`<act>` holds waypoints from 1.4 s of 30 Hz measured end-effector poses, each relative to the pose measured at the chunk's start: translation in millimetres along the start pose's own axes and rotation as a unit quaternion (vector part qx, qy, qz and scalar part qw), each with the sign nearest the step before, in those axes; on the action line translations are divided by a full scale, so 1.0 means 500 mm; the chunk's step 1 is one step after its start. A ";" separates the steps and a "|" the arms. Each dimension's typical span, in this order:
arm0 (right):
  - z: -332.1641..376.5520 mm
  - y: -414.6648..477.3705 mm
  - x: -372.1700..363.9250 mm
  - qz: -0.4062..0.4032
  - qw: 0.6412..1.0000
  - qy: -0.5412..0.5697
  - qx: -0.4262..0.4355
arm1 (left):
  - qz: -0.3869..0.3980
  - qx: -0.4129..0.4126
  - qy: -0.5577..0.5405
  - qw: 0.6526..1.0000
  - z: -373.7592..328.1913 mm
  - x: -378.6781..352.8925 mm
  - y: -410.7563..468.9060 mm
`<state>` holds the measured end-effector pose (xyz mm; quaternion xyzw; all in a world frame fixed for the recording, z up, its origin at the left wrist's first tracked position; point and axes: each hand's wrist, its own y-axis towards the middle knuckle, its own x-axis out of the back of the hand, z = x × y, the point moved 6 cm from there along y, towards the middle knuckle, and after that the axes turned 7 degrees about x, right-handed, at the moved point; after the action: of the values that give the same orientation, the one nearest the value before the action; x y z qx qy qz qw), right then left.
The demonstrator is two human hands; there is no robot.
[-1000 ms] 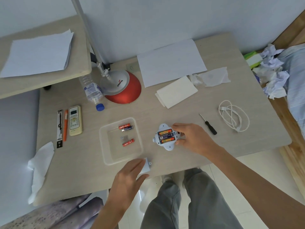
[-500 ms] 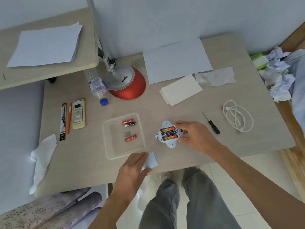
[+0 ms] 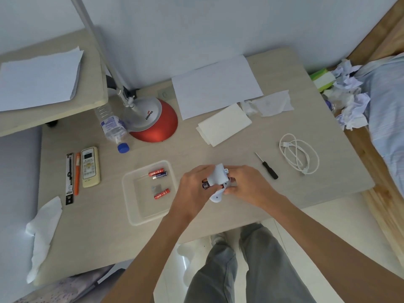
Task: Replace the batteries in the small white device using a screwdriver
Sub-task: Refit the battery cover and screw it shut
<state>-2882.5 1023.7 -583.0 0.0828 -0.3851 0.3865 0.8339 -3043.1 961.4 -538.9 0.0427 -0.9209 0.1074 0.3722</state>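
The small white device (image 3: 216,196) lies near the desk's front edge, mostly hidden by both hands; a strip of its batteries (image 3: 205,185) shows. My left hand (image 3: 194,186) holds the white battery cover (image 3: 217,177) tilted over the open compartment. My right hand (image 3: 242,184) grips the device from the right. The black-handled screwdriver (image 3: 267,166) lies on the desk just right of my right hand. A clear plastic tray (image 3: 131,206) to the left holds three loose batteries (image 3: 157,172) and a small grey piece.
A red-based desk lamp (image 3: 153,121), a lying water bottle (image 3: 112,127), a remote (image 3: 90,166) and pens (image 3: 76,173) sit at left. Paper sheets (image 3: 216,88) and tissues (image 3: 225,124) lie behind; a white cable (image 3: 299,154) at right. A side shelf (image 3: 50,119) overhangs upper left.
My left hand has lifted the white cover from the desk's front edge and brought it right onto the device. The right hand stayed on the device.
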 end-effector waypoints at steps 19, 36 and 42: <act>-0.012 -0.008 -0.003 -0.017 0.999 0.031 -0.026 | 0.023 0.052 0.029 0.998 0.028 0.000 -0.017; -0.011 0.008 -0.015 0.001 0.998 0.058 -0.007 | 0.026 0.093 -0.001 0.995 0.078 0.002 -0.013; -0.009 0.012 -0.018 0.013 0.998 0.062 -0.005 | 0.014 0.114 -0.024 0.993 0.095 0.003 -0.013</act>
<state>-2887.7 1024.5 -593.5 0.0498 -0.3359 0.3994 0.8516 -3075.6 944.3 -569.9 0.0742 -0.9118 0.2158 0.3415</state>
